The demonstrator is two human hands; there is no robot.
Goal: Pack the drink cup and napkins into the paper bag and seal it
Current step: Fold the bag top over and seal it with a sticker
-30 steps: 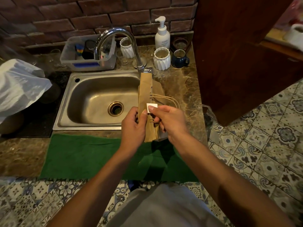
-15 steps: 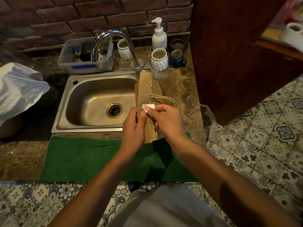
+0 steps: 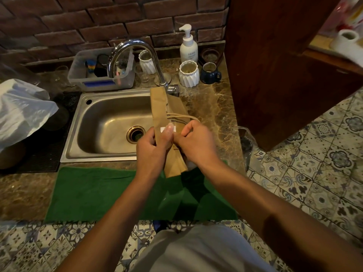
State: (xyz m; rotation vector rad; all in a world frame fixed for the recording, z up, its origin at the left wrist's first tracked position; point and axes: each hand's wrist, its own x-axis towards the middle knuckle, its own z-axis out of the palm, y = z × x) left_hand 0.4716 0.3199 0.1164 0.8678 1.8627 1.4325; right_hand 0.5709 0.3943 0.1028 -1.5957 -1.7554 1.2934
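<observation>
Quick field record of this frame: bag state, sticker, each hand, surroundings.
bag: brown paper bag, top folded over, held above the counter at the sink edge
handles: twine loops lying to the right of the fold
sticker: white sticker on the fold, under the left thumb
left hand: left hand grips the bag, thumb pressing the sticker
right hand: right hand pinches the bag's right side
cup, napkins: not visible
below: green mat

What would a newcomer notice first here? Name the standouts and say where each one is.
At centre, the left hand and right hand hold a folded brown paper bag upright over the counter edge, the left thumb pressing a small white sticker onto it. Behind lies the steel sink with its curved tap; a green mat lies below.
</observation>
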